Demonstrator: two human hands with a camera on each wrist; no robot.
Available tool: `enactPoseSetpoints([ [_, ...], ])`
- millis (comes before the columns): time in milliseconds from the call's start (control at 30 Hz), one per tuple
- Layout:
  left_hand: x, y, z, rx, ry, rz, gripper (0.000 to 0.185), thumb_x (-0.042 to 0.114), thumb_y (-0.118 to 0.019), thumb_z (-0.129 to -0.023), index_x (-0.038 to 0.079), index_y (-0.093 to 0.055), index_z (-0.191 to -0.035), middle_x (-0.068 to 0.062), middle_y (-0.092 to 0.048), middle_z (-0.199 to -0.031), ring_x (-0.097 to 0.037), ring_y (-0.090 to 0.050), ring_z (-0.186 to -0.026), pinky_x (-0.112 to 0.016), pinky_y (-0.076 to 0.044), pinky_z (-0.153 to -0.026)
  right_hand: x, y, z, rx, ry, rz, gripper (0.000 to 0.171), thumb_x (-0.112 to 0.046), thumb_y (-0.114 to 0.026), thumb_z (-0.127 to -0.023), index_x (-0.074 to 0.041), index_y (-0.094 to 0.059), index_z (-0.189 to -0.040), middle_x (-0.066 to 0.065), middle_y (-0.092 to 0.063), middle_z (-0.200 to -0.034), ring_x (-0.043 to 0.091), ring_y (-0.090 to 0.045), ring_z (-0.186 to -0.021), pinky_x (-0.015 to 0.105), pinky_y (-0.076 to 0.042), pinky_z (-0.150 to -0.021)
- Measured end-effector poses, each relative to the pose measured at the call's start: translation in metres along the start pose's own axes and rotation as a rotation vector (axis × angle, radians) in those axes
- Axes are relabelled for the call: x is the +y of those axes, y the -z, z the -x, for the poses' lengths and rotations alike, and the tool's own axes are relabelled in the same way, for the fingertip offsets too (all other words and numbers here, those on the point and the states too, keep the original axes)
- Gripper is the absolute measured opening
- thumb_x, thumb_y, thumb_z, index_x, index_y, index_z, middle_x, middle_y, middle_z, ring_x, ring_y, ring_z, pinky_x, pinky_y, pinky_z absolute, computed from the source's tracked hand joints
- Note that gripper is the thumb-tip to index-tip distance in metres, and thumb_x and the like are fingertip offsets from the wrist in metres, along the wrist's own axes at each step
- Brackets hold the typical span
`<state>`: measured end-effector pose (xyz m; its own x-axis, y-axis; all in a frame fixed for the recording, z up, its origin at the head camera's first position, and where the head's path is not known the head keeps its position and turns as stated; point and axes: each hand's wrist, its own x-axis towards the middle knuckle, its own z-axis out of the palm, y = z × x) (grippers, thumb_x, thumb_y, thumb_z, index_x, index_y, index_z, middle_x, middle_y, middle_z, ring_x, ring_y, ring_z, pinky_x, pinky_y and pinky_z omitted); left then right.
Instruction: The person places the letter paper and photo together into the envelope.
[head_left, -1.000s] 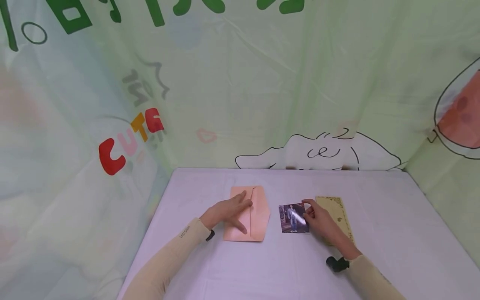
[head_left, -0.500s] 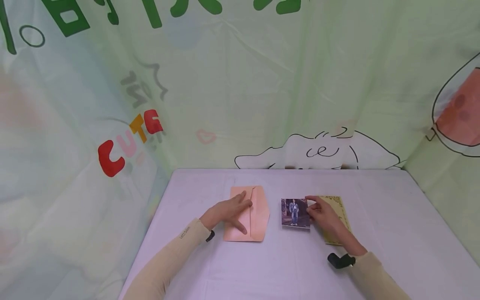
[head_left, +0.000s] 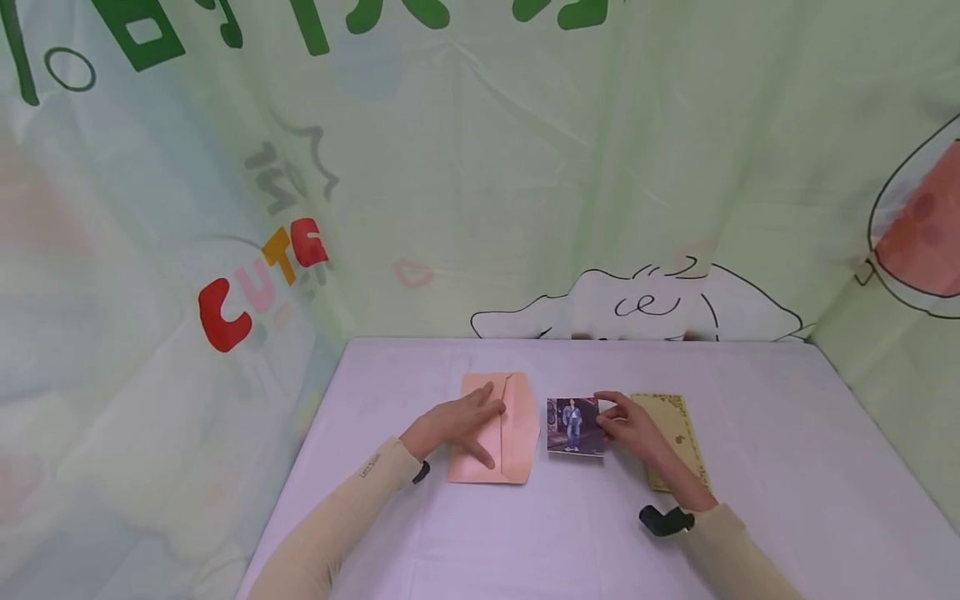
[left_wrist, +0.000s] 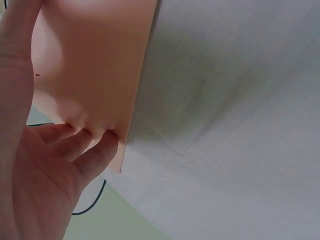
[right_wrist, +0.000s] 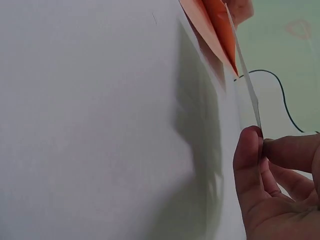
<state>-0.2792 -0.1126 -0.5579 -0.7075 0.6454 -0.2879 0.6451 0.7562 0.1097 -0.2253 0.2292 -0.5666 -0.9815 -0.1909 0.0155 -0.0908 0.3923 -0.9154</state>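
Note:
A pink-orange envelope (head_left: 517, 442) lies on the table with its flap unfolded toward the right. My left hand (head_left: 453, 423) rests on it with fingers spread; in the left wrist view the fingertips (left_wrist: 107, 140) press on the envelope (left_wrist: 100, 60) near its edge. My right hand (head_left: 630, 429) pinches the right edge of a square photo (head_left: 573, 427) of a standing person in blue. Seen edge-on in the right wrist view, the photo (right_wrist: 246, 70) is held between thumb and fingers above the table, its far end near the envelope's open flap (right_wrist: 212, 37).
A yellowish card with an ornate border (head_left: 667, 412) lies to the right, partly behind my right forearm. The white-clothed table (head_left: 570, 542) reaches back to a printed curtain (head_left: 525, 183), with another curtain side at the left.
My right hand has lifted the photo off the table and carried it left toward the envelope. My left hand has stayed in place on the envelope.

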Motion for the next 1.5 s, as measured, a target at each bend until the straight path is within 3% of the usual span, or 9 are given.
enactPoseSetpoints([
  [467, -0.004, -0.005, -0.003, 0.013, -0.009, -0.024, 0.101, 0.083, -0.069, -0.065, 0.028, -0.035, -0.144, -0.02, -0.015, -0.167, -0.031, -0.032, -0.151, -0.044, -0.05, -0.104, -0.006, -0.029, -0.014, -0.045, 0.028, -0.053, 0.047, 0.001, -0.06, -0.098, 0.012, -0.043, -0.14, 0.033, -0.065, -0.096, 0.017, -0.065, -0.074, 0.027, -0.055, -0.064],
  [700, -0.002, -0.002, -0.001, 0.008, -0.004, -0.026, 0.101, 0.083, -0.071, -0.065, 0.03, -0.035, -0.144, -0.019, -0.015, -0.168, -0.029, -0.039, -0.147, -0.043, -0.053, -0.1, -0.01, -0.042, -0.018, -0.052, 0.022, -0.028, 0.046, 0.0, -0.06, -0.098, 0.011, -0.044, -0.14, 0.032, -0.066, -0.096, 0.02, -0.065, -0.075, 0.026, -0.054, -0.063],
  [1000, -0.003, -0.002, -0.002, 0.018, -0.02, -0.033, 0.102, 0.083, -0.07, -0.065, 0.028, -0.034, -0.144, -0.021, -0.016, -0.167, -0.03, -0.038, -0.147, -0.042, -0.05, -0.103, -0.011, -0.053, -0.026, -0.055, 0.039, -0.013, 0.046, 0.002, -0.058, -0.098, 0.012, -0.043, -0.14, 0.033, -0.064, -0.095, 0.023, -0.064, -0.074, 0.028, -0.054, -0.063],
  [1500, -0.003, -0.003, -0.004, 0.001, 0.005, -0.014, 0.108, 0.084, -0.069, -0.064, 0.031, -0.032, -0.15, -0.018, -0.012, -0.169, -0.031, -0.032, -0.151, -0.045, -0.047, -0.108, -0.021, -0.068, -0.028, -0.06, -0.026, -0.008, 0.046, 0.001, -0.06, -0.097, 0.007, -0.046, -0.141, 0.023, -0.065, -0.095, 0.02, -0.065, -0.076, 0.027, -0.055, -0.066],
])
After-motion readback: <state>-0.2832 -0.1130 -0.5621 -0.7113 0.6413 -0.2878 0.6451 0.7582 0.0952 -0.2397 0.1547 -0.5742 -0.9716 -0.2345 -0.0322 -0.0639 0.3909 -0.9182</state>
